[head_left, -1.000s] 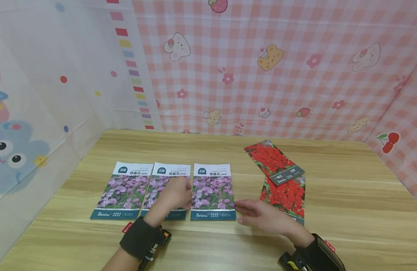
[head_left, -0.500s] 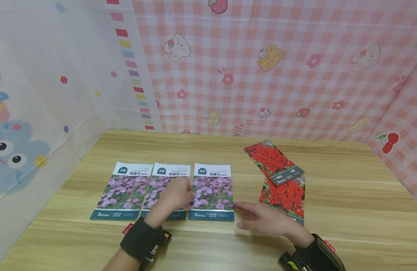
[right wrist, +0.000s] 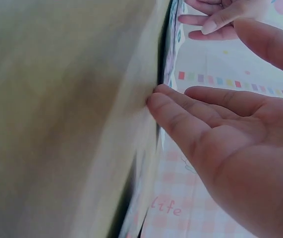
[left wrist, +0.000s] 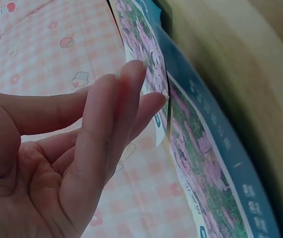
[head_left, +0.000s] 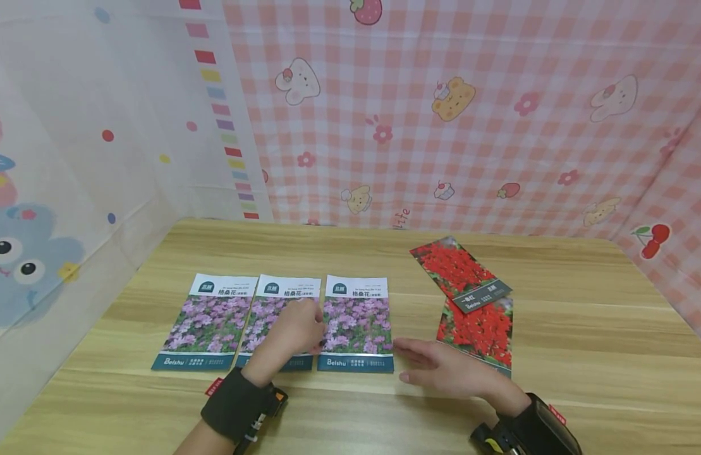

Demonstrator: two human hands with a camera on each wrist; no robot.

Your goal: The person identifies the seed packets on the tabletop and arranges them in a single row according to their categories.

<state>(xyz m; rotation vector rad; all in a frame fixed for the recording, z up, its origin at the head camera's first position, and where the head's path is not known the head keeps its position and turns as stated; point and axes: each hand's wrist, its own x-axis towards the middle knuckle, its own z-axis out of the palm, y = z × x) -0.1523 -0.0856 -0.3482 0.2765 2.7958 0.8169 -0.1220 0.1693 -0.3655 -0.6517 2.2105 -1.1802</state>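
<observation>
Three seed packets with purple flowers lie side by side on the table: a left packet (head_left: 210, 325), a middle packet (head_left: 263, 311) and a right packet (head_left: 358, 325). Over the middle one is my left hand (head_left: 295, 328), its fingertips at the left edge of the right packet. In the left wrist view, the left fingers (left wrist: 99, 114) are loosely bent and hold nothing. My right hand (head_left: 447, 368) touches the right packet's right edge with extended fingertips, its thumb apart. The right wrist view shows these fingers (right wrist: 181, 119) low against the tabletop.
Right of the row, a red-flower seed packet (head_left: 455, 268) lies tilted over the top of another red-flower packet (head_left: 487, 335), partly hidden by my right hand. The wooden table (head_left: 339, 417) meets a pink checked cloth (head_left: 407, 158) at the back.
The right purple-flower packet has slid slightly left, its lower end most, with my right fingertips following at its edge. My left hand has stayed nearly still. The red-flower packets have not moved.
</observation>
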